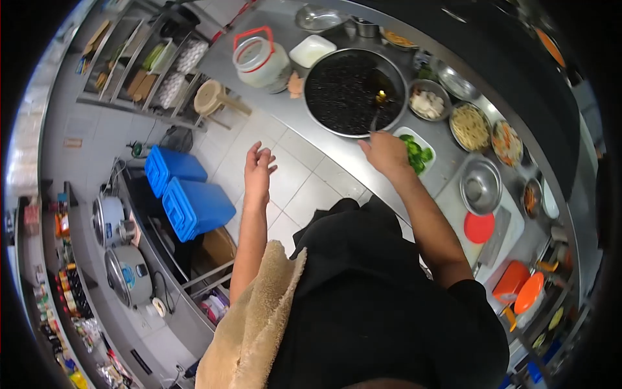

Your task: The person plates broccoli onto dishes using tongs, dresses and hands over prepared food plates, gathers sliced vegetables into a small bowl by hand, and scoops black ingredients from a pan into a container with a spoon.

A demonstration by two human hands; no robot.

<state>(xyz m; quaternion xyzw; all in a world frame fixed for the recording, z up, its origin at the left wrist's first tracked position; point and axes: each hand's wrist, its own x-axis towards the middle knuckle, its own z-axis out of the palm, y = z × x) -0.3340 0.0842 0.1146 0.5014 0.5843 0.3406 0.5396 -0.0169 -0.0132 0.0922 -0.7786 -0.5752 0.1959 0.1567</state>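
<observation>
A wide metal bowl (313, 123) full of dark, glossy strips (343, 87) in dark liquid stands on the steel counter. At its near rim, my right hand (387, 153) is closed on the thin handle of a metal utensil (374, 120); its head is sunk in the dark contents, so I cannot tell its exact kind. Just beside that hand sits a white dish of cut green peppers (418, 154). My left hand (259, 170) hangs over the floor beside the counter, fingers loosely apart and holding nothing.
A jar with a red-rimmed lid (262, 61) and a white tub (312, 50) stand left of the bowl. To the right are noodles (472, 126), an empty metal bowl (481, 185) and a cutting board with a cleaver (495, 240). A stool (210, 98) and blue bins (197, 207) are leftward.
</observation>
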